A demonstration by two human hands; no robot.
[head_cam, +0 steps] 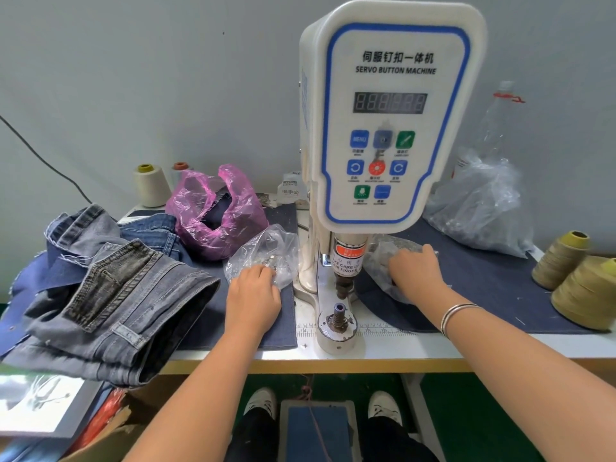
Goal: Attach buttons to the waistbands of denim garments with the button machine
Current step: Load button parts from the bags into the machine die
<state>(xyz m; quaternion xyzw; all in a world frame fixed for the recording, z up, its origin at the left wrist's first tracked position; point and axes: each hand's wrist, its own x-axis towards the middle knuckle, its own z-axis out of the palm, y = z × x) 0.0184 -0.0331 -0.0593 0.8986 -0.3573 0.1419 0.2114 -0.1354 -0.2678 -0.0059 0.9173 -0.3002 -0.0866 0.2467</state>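
Note:
The white servo button machine (pixel 386 121) stands at the table's middle, its press head (pixel 343 281) above the lower die (pixel 338 316). My left hand (pixel 251 295) reaches into a clear plastic bag (pixel 266 251) of small metal parts left of the machine, fingers curled down among them. My right hand (pixel 416 271) reaches into another clear bag (pixel 386 258) right of the press head, its fingertips hidden inside. Grey denim garments (pixel 110 295) lie piled at the left table edge. Nothing lies on the die.
A pink plastic bag (pixel 216 211) and thread cones (pixel 151 185) sit behind the denim. A large clear bag (pixel 480 208) and olive thread cones (pixel 580 285) stand at the right. A foot pedal (pixel 316 428) lies on the floor between my shoes.

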